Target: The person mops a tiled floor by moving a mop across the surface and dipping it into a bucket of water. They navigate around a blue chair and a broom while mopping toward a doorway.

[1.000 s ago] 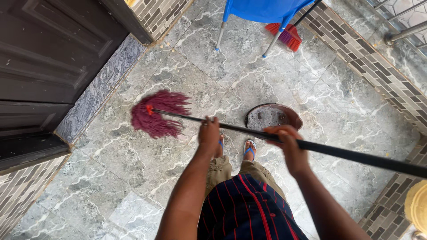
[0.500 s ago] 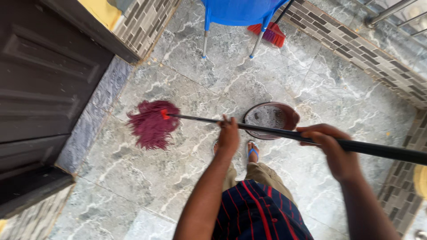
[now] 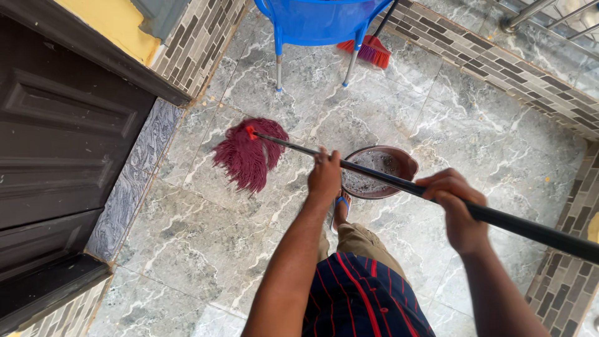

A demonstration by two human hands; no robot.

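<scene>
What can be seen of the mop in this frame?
The mop has a head of dark red yarn strands, splayed flat on the grey marbled floor tiles, with a small red clip joining it to a long, thin black handle. The handle slants up to the right, passing over the brown basin. The left hand grips it mid-length and the right hand higher up.
</scene>
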